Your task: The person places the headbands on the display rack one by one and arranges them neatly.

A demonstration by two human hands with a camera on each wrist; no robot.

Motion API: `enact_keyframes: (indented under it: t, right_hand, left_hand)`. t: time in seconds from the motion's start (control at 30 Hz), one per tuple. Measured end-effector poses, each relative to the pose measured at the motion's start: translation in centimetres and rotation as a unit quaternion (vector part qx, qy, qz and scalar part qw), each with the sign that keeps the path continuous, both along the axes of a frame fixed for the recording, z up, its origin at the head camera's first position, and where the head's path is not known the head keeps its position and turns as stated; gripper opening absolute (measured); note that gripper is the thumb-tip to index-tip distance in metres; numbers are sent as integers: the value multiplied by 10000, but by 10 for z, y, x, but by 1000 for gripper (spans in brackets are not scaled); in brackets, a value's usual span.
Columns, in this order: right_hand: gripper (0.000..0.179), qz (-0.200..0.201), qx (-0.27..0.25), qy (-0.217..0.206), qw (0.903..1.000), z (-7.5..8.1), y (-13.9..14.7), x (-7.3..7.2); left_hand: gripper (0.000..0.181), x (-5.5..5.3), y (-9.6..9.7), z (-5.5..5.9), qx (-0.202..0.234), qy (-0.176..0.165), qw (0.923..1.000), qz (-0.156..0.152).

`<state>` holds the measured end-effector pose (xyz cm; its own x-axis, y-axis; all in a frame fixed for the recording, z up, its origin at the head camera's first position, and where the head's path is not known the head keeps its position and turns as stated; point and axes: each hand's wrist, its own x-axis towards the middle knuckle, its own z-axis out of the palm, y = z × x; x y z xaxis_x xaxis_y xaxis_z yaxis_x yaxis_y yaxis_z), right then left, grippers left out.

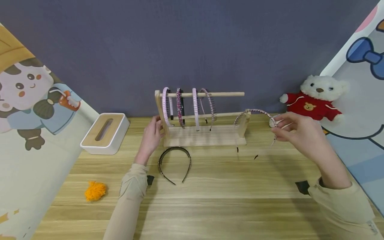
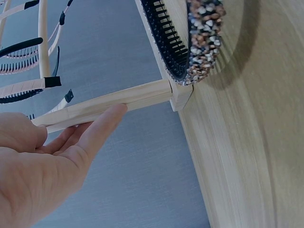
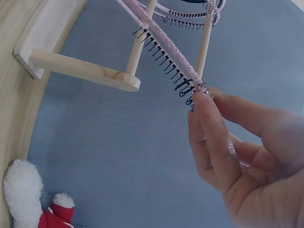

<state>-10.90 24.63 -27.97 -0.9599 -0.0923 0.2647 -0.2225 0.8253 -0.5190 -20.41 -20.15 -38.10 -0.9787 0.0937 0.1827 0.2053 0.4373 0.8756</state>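
A wooden headband rack (image 1: 207, 136) stands against the back wall, with several pink and glittery headbands (image 1: 195, 110) hung on its upper bar. My left hand (image 1: 152, 135) grips the rack's left upright (image 2: 114, 100), fingers on one side and thumb on the other. At the rack's right end, my right hand (image 1: 295, 128) pinches a slim pink beaded headband (image 1: 259, 111) between thumb and fingertips. Small dark comb teeth line that headband's inner side (image 3: 166, 59). In the head view it arches over the lower bar's right end. A dark stone-studded headband (image 1: 175, 149) lies on the table before the rack.
A white tissue box with a wooden lid (image 1: 105, 133) stands left of the rack. An orange yarn ball (image 1: 95, 191) lies at the front left. A white teddy bear in a red hoodie (image 1: 312, 100) sits at the back right, behind my right hand.
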Motion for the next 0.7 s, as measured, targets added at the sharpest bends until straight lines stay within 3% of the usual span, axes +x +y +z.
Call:
enact_keyframes:
  t: [0.7]
  right_hand:
    - [42, -352, -283, 185, 9988, 22, -3, -4]
  left_hand:
    - [42, -1, -1, -2, -21, 90, 10000, -9]
